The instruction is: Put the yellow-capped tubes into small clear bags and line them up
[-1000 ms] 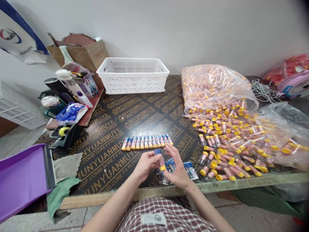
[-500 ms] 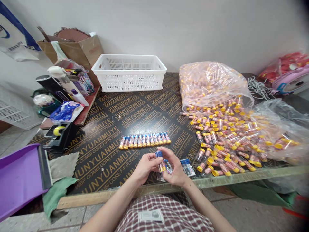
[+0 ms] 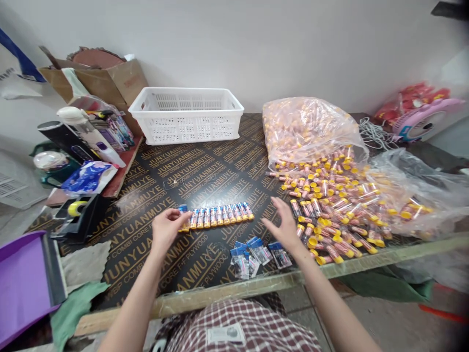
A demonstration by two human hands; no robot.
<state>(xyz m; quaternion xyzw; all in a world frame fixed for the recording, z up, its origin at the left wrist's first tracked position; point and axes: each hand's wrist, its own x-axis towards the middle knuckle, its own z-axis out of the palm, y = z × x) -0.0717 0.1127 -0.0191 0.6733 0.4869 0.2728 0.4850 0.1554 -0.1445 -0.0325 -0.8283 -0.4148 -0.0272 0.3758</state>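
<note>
Across the whole foreground stretches the dark printed bench point(image 3: 227, 181), its wooden edge close to the person's checked clothing point(image 3: 256, 325). On its right side sits a large clear bag point(image 3: 311, 117) full of yellow-capped tubes, with a loose pile of tubes point(image 3: 335, 253) spread in front of it. Towards the back, left of the bag, stands a white slotted basket point(image 3: 190, 126).

Nearer the person, the right grip point(image 3: 287, 227) is spread and holds nothing, between the pile and the row of tubes point(image 3: 222, 215). The left grip point(image 3: 168, 227) has thumb and fingers pinching a tube point(image 3: 182, 208) at the row's left end. The row runs left to right, to the right of the left grip; each tube's long axis points away from the person, blue end far, yellow end near. The left hand is clearly nearer the pinched tube; whether that tube touches its neighbour I cannot tell. Smallest are the blue-topped packets point(image 3: 241, 263), lying by the near edge between the two forearms.
</note>
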